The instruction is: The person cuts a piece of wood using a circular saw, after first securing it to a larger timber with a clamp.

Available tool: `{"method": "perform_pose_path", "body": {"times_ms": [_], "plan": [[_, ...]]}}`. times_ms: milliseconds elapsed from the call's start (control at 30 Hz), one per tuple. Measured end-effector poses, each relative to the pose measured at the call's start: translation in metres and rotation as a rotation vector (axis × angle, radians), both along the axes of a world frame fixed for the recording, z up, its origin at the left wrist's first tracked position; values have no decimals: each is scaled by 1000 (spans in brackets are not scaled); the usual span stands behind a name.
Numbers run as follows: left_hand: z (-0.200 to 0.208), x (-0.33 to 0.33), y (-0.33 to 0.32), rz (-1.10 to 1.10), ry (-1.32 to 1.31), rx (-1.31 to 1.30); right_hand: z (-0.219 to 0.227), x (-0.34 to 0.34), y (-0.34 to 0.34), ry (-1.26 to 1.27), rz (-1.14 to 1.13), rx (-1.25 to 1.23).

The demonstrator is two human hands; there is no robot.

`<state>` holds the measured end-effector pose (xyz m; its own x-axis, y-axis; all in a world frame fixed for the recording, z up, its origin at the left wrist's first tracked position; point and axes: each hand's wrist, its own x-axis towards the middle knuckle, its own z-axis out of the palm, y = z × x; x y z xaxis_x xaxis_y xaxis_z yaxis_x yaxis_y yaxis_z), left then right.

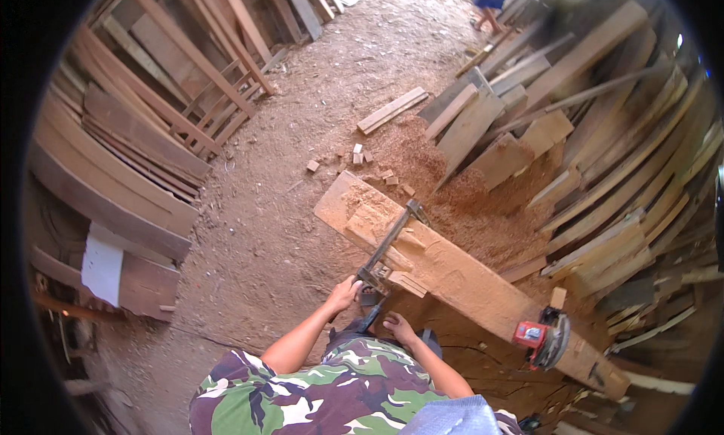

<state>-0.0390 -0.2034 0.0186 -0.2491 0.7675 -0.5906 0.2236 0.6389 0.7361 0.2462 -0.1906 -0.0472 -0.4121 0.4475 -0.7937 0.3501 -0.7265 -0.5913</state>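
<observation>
A long dark bar clamp [392, 237] lies across a thick wooden plank [475, 280] dusted with sawdust. My left hand [345, 293] is closed round the clamp's near end. Just below that end, the clamp's dark screw handle [370, 319] points toward my body. My right hand [398, 327] is beside the handle, fingers loosely bent and apart, seemingly holding nothing. Small pieces of wood [407, 283] stick out at the plank's near edge by the clamp jaw. What the jaws press on is partly hidden.
A red and black power tool [541, 337] rests on the plank's right part. Small wood blocks [357, 154] and a sawdust heap [415, 145] lie beyond the plank. Boards [596, 65] lean at right, wooden panels [121, 171] at left. A person's legs [489, 19] show far off.
</observation>
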Motion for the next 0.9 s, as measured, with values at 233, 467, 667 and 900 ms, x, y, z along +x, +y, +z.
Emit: {"method": "perform_pose_path", "body": {"times_ms": [233, 467, 667, 900], "plan": [[-25, -18, 2, 27, 46, -5, -19, -54, -34, 520, -332, -460], [-3, 9, 40, 52, -107, -39, -36, -63, -58, 457, -450, -153], [11, 21, 40, -2, -160, -13, -24, -75, -62, -191, -319, 316], [-11, -7, 46, 39, -17, -90, -39, -132, -73, -352, -617, 358]]}}
